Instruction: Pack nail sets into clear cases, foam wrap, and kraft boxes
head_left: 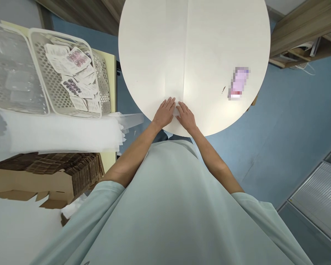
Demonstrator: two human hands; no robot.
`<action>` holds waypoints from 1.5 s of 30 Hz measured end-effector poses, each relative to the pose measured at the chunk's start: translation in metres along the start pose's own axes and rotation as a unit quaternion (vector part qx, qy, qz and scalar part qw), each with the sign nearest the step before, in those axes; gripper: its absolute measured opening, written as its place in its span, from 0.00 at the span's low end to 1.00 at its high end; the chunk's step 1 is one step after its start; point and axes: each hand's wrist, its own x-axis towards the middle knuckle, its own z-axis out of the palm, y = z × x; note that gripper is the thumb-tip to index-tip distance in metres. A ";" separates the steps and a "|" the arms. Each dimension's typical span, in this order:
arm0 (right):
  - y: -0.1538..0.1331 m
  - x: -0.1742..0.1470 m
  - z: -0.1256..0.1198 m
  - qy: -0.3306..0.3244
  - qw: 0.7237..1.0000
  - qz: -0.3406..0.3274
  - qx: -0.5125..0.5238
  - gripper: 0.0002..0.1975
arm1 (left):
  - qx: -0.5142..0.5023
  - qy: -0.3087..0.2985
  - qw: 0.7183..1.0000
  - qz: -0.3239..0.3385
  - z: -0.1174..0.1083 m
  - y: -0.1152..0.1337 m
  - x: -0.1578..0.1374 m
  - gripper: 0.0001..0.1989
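Observation:
A long strip of thin translucent white sheet [176, 51] runs across the round white table from its far side to its near edge. At the near end of the strip my left hand [164, 113] lies with its fingers stretched forward and close to flat. My right hand [186, 116] rests just beside it, fingers reaching forward and slightly bent, thumb toward the left hand. Both hands touch the sheet. Something pale and see-through shows in the narrow gap between them, but I cannot make out what it is.
A pixelated pink object [238, 84] lies on the table's right. On the left stand a white basket of printed cards [96, 55], a basket of clear plastic boxes [30, 38], a stack of white sheets [63, 134] and folded brown cartons [35, 180]. Wooden shelving [306, 31] stands at right.

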 end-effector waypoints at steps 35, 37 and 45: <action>0.013 -0.005 0.004 0.053 0.991 0.084 0.085 0.22 | -0.163 0.120 0.937 -0.286 -0.001 0.022 -0.021 0.11; 0.012 0.004 0.005 0.070 0.988 0.108 0.087 0.20 | -0.155 0.137 0.930 -0.303 0.003 0.015 -0.013 0.13; 0.003 0.025 0.002 0.068 0.979 0.179 0.067 0.20 | -0.144 0.178 0.913 -0.338 0.012 0.010 0.008 0.15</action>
